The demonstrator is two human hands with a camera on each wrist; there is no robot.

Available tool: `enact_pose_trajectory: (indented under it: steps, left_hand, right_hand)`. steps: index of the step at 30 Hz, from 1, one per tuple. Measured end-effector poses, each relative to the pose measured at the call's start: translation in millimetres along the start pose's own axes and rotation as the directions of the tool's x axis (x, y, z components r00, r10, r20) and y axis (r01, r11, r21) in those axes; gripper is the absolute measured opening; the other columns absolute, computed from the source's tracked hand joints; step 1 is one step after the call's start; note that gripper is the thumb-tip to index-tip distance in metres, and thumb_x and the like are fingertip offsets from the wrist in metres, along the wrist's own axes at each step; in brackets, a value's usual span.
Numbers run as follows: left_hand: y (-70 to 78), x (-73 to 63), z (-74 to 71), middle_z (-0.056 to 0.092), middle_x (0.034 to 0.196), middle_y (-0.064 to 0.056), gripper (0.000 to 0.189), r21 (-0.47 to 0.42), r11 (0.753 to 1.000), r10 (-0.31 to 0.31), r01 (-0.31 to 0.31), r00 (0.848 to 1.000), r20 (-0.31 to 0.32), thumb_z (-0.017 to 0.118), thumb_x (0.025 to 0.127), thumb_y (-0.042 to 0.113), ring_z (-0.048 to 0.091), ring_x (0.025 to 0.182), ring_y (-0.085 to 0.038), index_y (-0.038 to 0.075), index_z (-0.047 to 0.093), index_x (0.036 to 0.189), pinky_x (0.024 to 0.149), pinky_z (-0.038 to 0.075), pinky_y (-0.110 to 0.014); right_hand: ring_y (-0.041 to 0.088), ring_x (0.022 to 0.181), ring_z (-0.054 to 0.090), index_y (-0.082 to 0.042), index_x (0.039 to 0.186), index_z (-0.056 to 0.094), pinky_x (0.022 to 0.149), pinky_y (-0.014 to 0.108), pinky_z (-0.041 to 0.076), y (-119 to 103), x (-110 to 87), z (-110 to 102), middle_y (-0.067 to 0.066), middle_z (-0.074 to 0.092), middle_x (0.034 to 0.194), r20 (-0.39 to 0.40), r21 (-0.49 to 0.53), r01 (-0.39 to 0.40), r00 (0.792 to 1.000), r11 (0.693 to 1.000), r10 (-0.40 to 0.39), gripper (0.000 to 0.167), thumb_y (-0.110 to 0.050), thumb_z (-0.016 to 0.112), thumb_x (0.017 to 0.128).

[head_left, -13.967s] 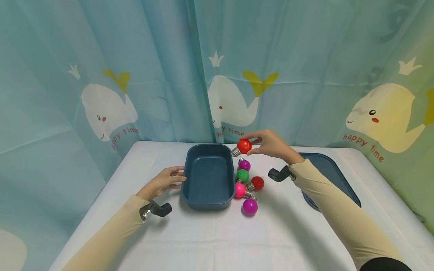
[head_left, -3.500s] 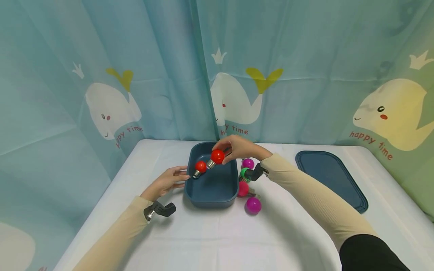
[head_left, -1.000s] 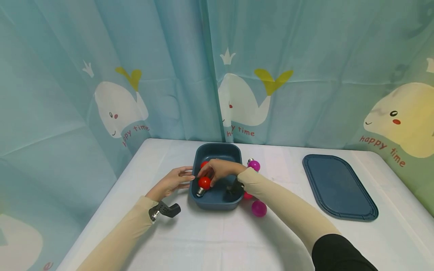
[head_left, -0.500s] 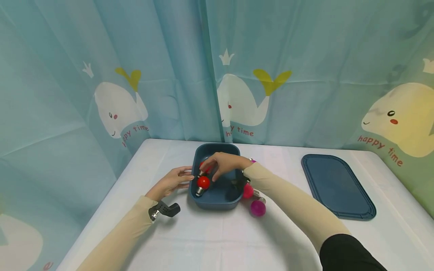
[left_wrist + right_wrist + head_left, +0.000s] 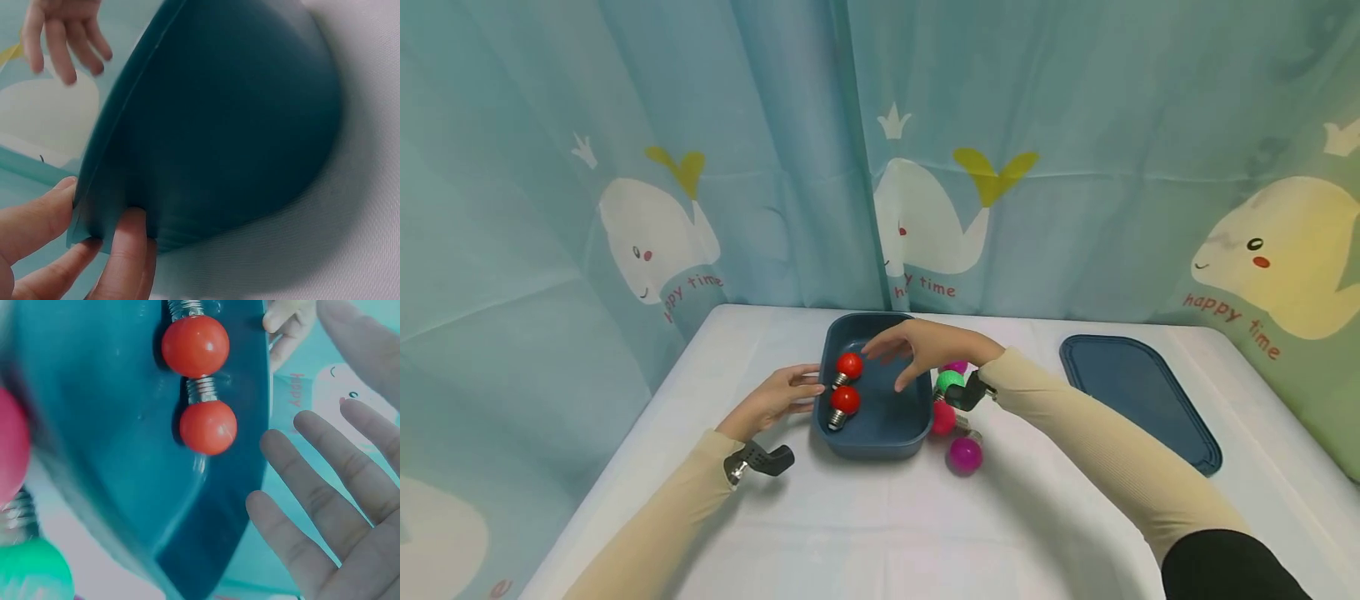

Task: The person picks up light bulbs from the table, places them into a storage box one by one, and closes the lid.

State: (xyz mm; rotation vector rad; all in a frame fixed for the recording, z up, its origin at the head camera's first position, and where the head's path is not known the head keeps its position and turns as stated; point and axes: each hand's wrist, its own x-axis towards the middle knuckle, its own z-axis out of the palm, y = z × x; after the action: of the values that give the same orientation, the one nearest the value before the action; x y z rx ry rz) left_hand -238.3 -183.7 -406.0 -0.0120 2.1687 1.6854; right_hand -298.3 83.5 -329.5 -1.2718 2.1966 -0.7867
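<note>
A dark blue rectangular box [image 5: 887,421] stands on the white table with two light bulbs inside by its left wall. Both have round red globes and silver screw bases: one red bulb [image 5: 850,364] lies farther back, the other red bulb [image 5: 846,400] nearer. My left hand [image 5: 771,402] touches the box's left side, its fingers extended along the outer wall and the thumb at the rim. Over the box's right rear part hovers my right hand [image 5: 936,343], fingers spread and holding nothing; in the right wrist view both red bulbs [image 5: 209,427] lie apart from it.
Along the box's right side lie several bulbs: a purple one [image 5: 955,367] partly hidden, a green one [image 5: 950,381], a pink one [image 5: 943,418] and a nearer purple one [image 5: 965,455]. A flat blue lid-like panel [image 5: 1138,392] lies at the right. A curtain [image 5: 775,167] hangs behind.
Both red bulbs, earlier in my right hand or on the table, now lie in the box. My right hand has let go and risen rightward. The left hand stays at the box.
</note>
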Motion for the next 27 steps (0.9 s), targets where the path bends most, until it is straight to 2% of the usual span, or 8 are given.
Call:
enact_pose_trajectory:
  steps: [7,11,14,21,27]
  left_hand:
    - [0.0,-0.4,-1.3,0.036,0.144,-0.029,0.059,-0.002,1.0,0.0,0.0,1.0,0.002,0.055,0.094,0.009,0.044,0.128,-0.039,-0.004,0.028,0.145,0.102,0.045,-0.046]
    - [-0.6,-1.5,-2.0,0.034,0.145,-0.028,0.059,-0.004,1.0,0.001,-0.001,1.0,0.006,0.055,0.094,0.009,0.043,0.129,-0.039,-0.003,0.027,0.145,0.102,0.045,-0.046]
    - [-0.6,-2.3,-2.2,0.034,0.145,-0.029,0.059,0.003,1.0,0.005,-0.005,1.0,0.009,0.055,0.094,0.01,0.043,0.129,-0.039,-0.004,0.027,0.145,0.102,0.046,-0.045]
    - [0.0,-1.7,-1.6,0.037,0.144,-0.027,0.058,-0.005,1.0,-0.014,0.014,1.0,-0.008,0.055,0.094,0.01,0.044,0.129,-0.038,-0.002,0.029,0.145,0.102,0.046,-0.044]
    - [0.8,0.1,0.4,0.035,0.145,-0.028,0.058,0.004,1.0,0.002,-0.002,1.0,0.003,0.054,0.095,0.009,0.043,0.13,-0.039,-0.003,0.027,0.145,0.102,0.045,-0.046]
  right_hand:
    - [0.029,0.119,0.058,-0.009,0.134,0.051,0.103,0.045,0.045,-2,-34.4,-8,0.011,0.056,0.134,-0.032,-0.009,-0.005,0.999,1.0,0.005,0.065,-0.009,0.078,0.075]
    - [0.028,0.118,0.058,-0.009,0.132,0.053,0.101,0.042,0.047,1,-52.9,-9,0.01,0.058,0.131,-0.055,-0.024,-0.006,0.998,1.0,0.004,0.064,-0.011,0.079,0.074]
    - [0.025,0.117,0.059,-0.01,0.131,0.054,0.101,0.041,0.048,3,-67.1,-8,0.009,0.059,0.13,-0.072,-0.035,-0.013,0.997,0.999,0.011,0.062,-0.016,0.079,0.075]
    - [0.03,0.11,0.061,-0.006,0.129,0.056,0.095,0.044,0.052,9,-99.0,-1,0.009,0.064,0.122,-0.107,-0.076,0.015,0.994,0.997,-0.023,0.062,-0.028,0.079,0.075]
    - [0.017,0.107,0.062,-0.012,0.123,0.06,0.093,0.039,0.053,16,-120.4,14,0.004,0.066,0.118,-0.128,-0.08,-0.013,0.992,0.997,0.003,0.054,-0.024,0.079,0.074]
